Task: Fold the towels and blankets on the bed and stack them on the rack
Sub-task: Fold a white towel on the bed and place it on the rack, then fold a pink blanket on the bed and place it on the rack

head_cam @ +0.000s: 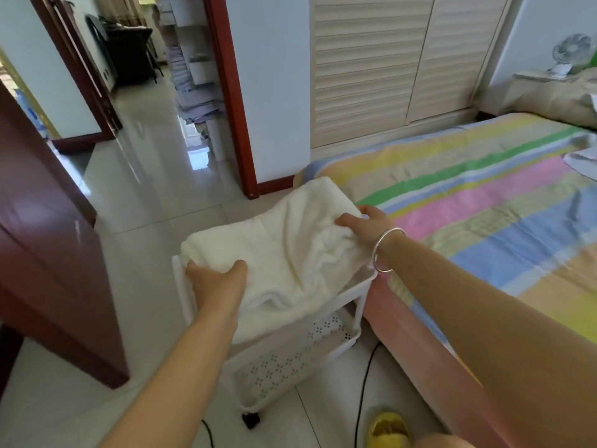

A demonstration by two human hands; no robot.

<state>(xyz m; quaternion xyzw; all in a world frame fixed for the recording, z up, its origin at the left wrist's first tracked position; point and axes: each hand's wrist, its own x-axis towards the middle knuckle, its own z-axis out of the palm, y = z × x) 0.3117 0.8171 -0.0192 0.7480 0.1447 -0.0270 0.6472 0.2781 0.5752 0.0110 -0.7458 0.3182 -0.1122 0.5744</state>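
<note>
Cream blanket [290, 247], folded into a thick pad, sits over the top tier of the white rack [355, 287], just left of the bed [484, 195]. It looks partly landed, sagging toward the near side.

Left hand [216, 282]: clamped on the near-left edge, thumb on top. The other fingers go under the fabric, so I cannot tell how they lie.
Right hand [368, 224]: fingers curled and bunching the right edge. The bracelet [384, 250] rides close to the rack's corner post.

Judgement: placing step, release not yet made.

Risks from here:
- The pad overhangs the tier at its far end. If I let go unevenly, the heavy side may slide off and the fold may open.
- The rack stands on castors [251, 419] on glossy tile. A sideways push while settling the load could roll it away or onto the black cable [365, 383].
- The bracelet could snag the rim as the hand withdraws and drag the fabric with it.
- Bunching under the right hand may leave a lumpy base for later stacking.

More cloth [581, 160] lies on the far right of the bed, seemingly not yet folded.
</note>
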